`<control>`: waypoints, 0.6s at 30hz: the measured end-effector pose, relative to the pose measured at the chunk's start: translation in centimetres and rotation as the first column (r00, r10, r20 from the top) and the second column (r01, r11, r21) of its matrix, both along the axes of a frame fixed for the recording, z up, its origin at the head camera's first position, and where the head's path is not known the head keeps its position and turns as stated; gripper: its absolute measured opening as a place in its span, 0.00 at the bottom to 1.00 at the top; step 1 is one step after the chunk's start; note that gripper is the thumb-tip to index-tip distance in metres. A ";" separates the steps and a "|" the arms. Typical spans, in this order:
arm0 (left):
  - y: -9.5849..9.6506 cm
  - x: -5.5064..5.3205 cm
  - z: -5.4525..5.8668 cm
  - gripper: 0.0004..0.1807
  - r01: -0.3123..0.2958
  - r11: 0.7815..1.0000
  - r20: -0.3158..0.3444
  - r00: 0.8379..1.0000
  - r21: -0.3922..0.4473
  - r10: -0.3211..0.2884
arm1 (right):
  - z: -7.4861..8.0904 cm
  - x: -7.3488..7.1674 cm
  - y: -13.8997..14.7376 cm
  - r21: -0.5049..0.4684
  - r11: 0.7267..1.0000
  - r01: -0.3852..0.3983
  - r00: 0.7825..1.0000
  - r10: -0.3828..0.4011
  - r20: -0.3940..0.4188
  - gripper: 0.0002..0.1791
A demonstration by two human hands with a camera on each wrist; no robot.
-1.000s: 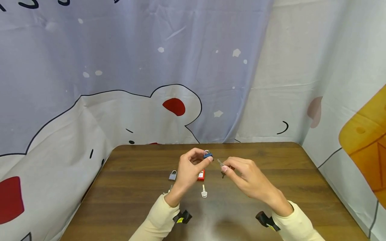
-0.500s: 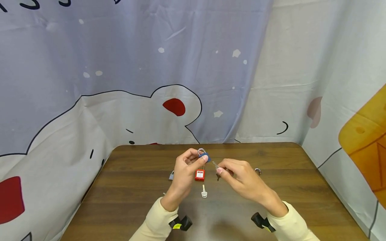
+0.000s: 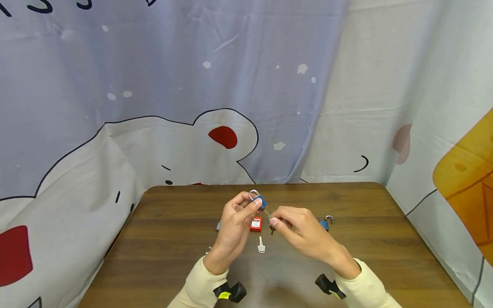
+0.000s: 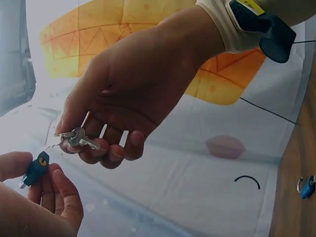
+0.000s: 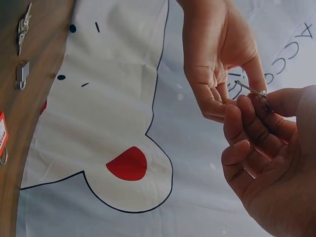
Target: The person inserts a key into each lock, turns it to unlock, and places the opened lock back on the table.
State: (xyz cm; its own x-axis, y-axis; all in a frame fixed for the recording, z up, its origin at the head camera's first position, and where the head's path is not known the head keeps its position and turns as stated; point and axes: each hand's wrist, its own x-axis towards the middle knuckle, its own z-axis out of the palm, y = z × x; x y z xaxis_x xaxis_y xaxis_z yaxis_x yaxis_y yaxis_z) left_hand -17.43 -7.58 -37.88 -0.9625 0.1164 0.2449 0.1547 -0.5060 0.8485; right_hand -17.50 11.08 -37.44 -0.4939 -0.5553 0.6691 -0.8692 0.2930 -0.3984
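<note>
Left hand (image 3: 235,226) is raised over the far-left side of the red rectangular padlock with white label (image 3: 256,224), thumb on front, fingertips behind, pinching a small blue padlock with silver shackle (image 3: 263,202). That lock is in the air just beyond the red one in the head view, tilted, brass keyhole facing the other hand.

Right hand (image 3: 306,233) comes in from the right of the red padlock, thumb and index pinching a ringed set of small silver keys (image 4: 79,137). One key points at the keyhole, tip very near; can't tell if it touches. Another hangs off the ring.

Vs 1.0 s ago: right hand is further left, key closer to the lock. Held lock has shifted slightly left and nearer. Second blue padlock (image 3: 324,223), right of the red one, is now visible; was hidden. Silver padlock (image 5: 22,74), left of the red one, is now mostly covered by the left hand in head view. White-headed key (image 3: 261,245), near side of the red one, unmoved.
</note>
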 end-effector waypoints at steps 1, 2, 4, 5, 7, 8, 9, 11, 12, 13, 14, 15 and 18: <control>0.0 0.1 0.1 0.06 0.006 1.000 0.005 1.000 0.007 -0.006 | 0.0 0.0 -0.1 -0.002 1.000 -0.002 1.000 0.002 -0.004 0.09; 0.0 0.1 0.1 0.06 0.011 1.000 0.007 1.000 0.013 -0.011 | 0.0 0.0 -0.1 -0.004 1.000 -0.003 1.000 0.003 -0.007 0.09; 0.0 0.3 0.2 0.06 0.018 1.000 0.010 1.000 0.021 -0.018 | 0.0 0.0 -0.3 -0.005 1.000 -0.003 1.000 0.003 -0.013 0.09; 0.0 0.4 0.2 0.05 0.020 1.000 0.009 1.000 0.022 -0.020 | 0.0 0.0 -0.3 -0.005 1.000 -0.002 1.000 0.002 -0.015 0.09; 0.0 0.4 0.3 0.05 0.020 0.999 0.008 1.000 0.030 -0.020 | 0.0 0.1 -0.3 -0.003 1.000 0.001 1.000 -0.001 -0.017 0.09; 0.0 0.5 0.3 0.05 0.018 0.999 0.008 1.000 0.033 -0.019 | 0.0 0.1 -0.4 -0.002 1.000 0.002 1.000 -0.002 -0.018 0.09; 0.0 0.5 0.2 0.05 0.018 0.999 0.006 1.000 0.036 -0.018 | 0.0 0.1 -0.4 -0.002 1.000 0.002 1.000 -0.002 -0.017 0.09; 0.0 0.6 0.2 0.05 0.017 0.999 0.003 1.000 0.041 -0.017 | 0.0 0.1 -0.4 -0.001 1.000 0.001 1.000 -0.001 -0.016 0.09; 0.0 0.6 0.2 0.05 0.017 0.999 0.002 1.000 0.042 -0.017 | 0.0 0.1 -0.4 -0.001 1.000 0.001 1.000 -0.001 -0.016 0.09; 0.0 0.6 0.2 0.05 0.017 0.999 0.001 1.000 0.041 -0.017 | 0.0 0.1 -0.4 -0.001 1.000 0.001 1.000 -0.001 -0.016 0.09; 0.0 0.6 0.2 0.05 0.018 0.999 0.000 1.000 0.042 -0.018 | 0.0 0.1 -0.4 -0.002 1.000 0.001 1.000 -0.001 -0.015 0.09; 0.0 0.6 0.1 0.05 0.020 0.999 0.000 1.000 0.043 -0.020 | 0.0 0.1 -0.5 -0.002 1.000 0.001 1.000 -0.001 -0.015 0.08; 0.1 0.7 0.1 0.06 0.023 0.999 0.000 1.000 0.040 -0.023 | 0.0 0.1 -0.5 -0.003 1.000 0.003 1.000 -0.003 -0.014 0.09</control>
